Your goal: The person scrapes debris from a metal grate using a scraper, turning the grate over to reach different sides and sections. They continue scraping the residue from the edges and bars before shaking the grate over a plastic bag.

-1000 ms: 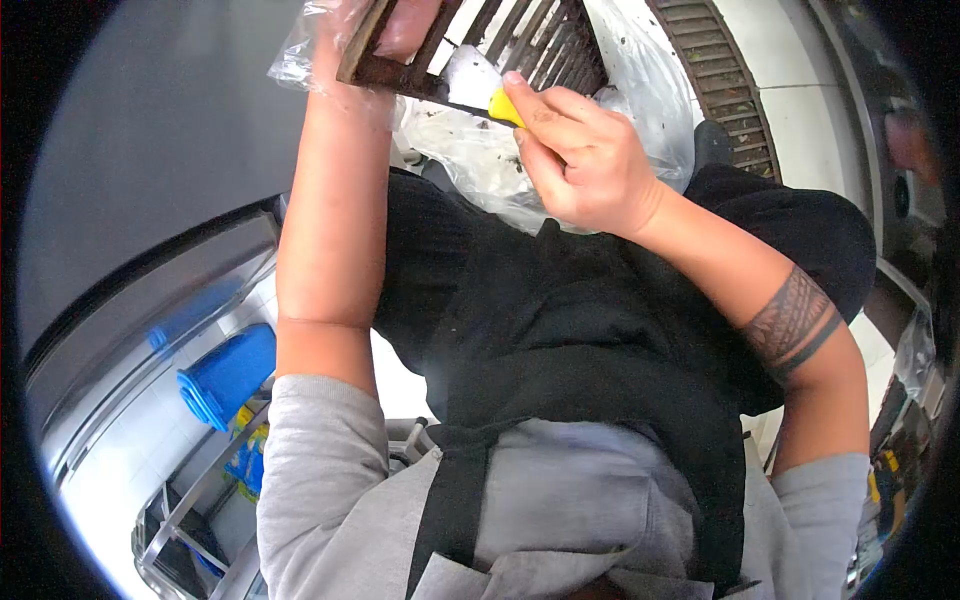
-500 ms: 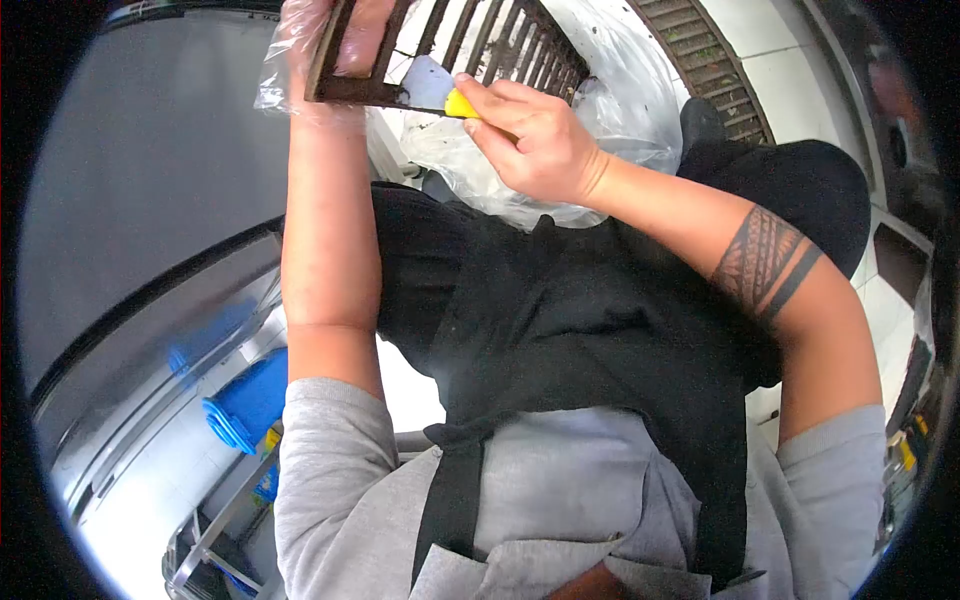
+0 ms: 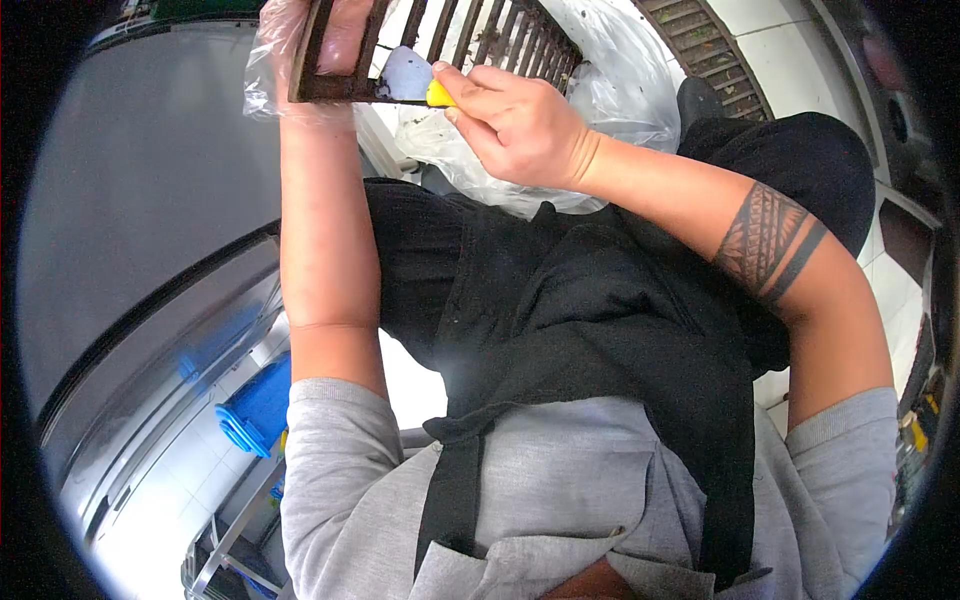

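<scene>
At the top of the head view, my left hand (image 3: 345, 38), in a clear plastic glove, grips a dark, grimy slatted grate (image 3: 335, 90) from behind. Some of its fingers show between the slats. My right hand (image 3: 525, 125) is bare and pinches the yellow handle of a small scraper (image 3: 407, 75). The scraper's pale, flat blade lies against the grate's near left corner. Beneath the grate spreads a clear plastic bag (image 3: 625, 110) with dark bits on it.
A slatted floor drain (image 3: 715, 65) runs along white tiles at upper right. To the left stands a large grey panel (image 3: 170, 170) with a metal edge. A blue container (image 3: 262, 405) is at lower left. My black-clad knees flank the bag.
The grate, both hands and the scraper have shifted slightly left and up in the view. The blade still rests at the grate's corner, and both grips are unchanged.
</scene>
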